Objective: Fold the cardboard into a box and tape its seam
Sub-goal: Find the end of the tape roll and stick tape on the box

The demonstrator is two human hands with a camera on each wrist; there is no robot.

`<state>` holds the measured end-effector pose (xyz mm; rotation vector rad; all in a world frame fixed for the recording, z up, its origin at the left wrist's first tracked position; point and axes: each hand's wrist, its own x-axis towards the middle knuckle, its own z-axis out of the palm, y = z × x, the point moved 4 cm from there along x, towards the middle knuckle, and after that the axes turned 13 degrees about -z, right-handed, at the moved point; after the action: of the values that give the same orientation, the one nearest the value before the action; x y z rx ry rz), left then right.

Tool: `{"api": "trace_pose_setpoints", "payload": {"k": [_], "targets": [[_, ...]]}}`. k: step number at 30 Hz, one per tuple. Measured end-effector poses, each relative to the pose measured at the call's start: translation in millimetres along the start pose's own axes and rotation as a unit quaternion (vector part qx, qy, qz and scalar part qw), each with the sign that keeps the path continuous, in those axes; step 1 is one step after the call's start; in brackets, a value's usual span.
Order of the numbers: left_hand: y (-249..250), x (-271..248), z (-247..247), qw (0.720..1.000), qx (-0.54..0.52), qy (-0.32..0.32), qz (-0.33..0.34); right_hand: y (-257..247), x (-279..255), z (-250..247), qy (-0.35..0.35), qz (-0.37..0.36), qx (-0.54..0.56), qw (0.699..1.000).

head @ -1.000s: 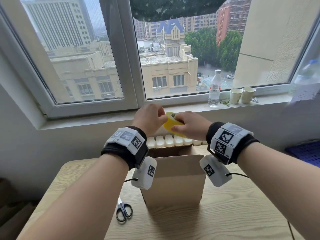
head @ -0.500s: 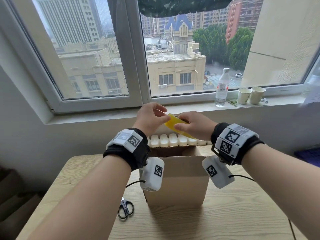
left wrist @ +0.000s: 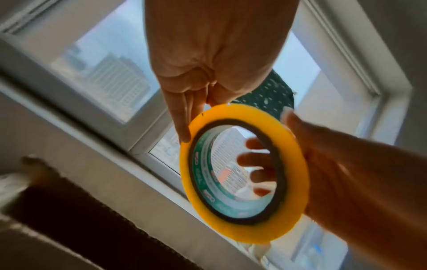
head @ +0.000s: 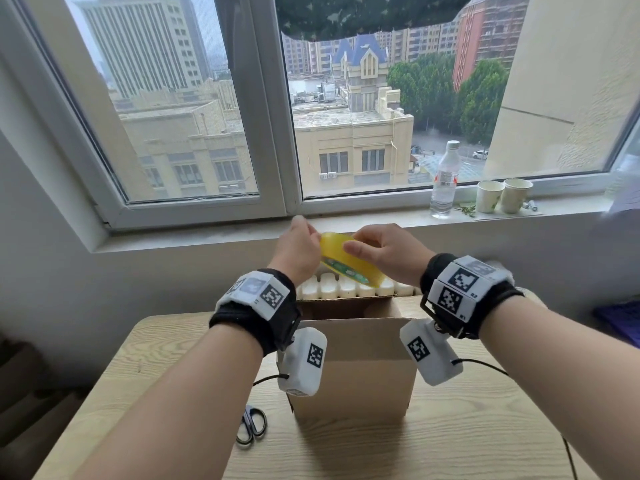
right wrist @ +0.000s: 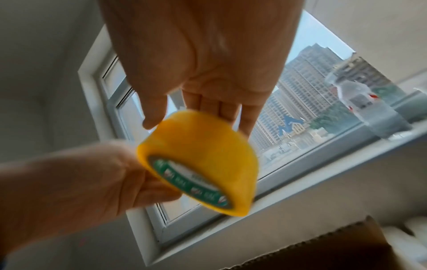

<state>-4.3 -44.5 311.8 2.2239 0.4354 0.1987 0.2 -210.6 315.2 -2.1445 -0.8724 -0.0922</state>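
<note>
A yellow tape roll [head: 341, 252] with a green printed core is held up above the brown cardboard box [head: 353, 365], which stands upright and open-topped on the wooden table [head: 467, 445]. My right hand [head: 360, 244] grips the roll, thumb on its outer face and fingers behind it; the left wrist view shows those fingers through the core of the roll [left wrist: 242, 232]. My left hand [head: 311, 244] pinches the roll's left rim, and its fingertips [left wrist: 184, 135] touch the yellow edge. In the right wrist view the roll [right wrist: 203, 155] is blurred.
Black scissors [head: 251, 427] lie on the table left of the box. A white radiator [head: 332, 287] runs behind the box. On the window sill stand a clear bottle [head: 445, 181] and two paper cups [head: 488, 195]. A blue crate [head: 620, 320] sits at the far right.
Both hands stay above the box with the roll. The roll has tilted so its green-printed core faces me, and the left fingers have shifted along its rim.
</note>
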Motion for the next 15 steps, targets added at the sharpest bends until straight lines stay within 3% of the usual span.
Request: {"api": "trace_pose_setpoints", "payload": {"k": [2,4,6,8,15], "targets": [[-23.0,11.1,-6.5,0.995,-0.064,0.0,-0.075,10.6,-5.3,1.4,-0.027,0.023,0.072,0.997],[-46.6,17.0,-15.2,0.984,-0.118,0.0,-0.134,24.4,-17.5,8.3,-0.122,0.05,0.07,0.989],[-66.8,20.4,-19.1,0.97,-0.176,-0.01,-0.165,40.0,-32.6,18.7,-0.22,0.073,-0.04,0.972],[-74.7,14.6,-18.7,0.954,-0.243,-0.035,-0.172,56.8,-40.8,31.1,-0.272,0.088,-0.14,0.948],[-94.0,9.3,7.1,0.886,-0.399,-0.075,-0.226,98.1,-47.1,52.2,-0.205,0.1,-0.161,0.96]]}}
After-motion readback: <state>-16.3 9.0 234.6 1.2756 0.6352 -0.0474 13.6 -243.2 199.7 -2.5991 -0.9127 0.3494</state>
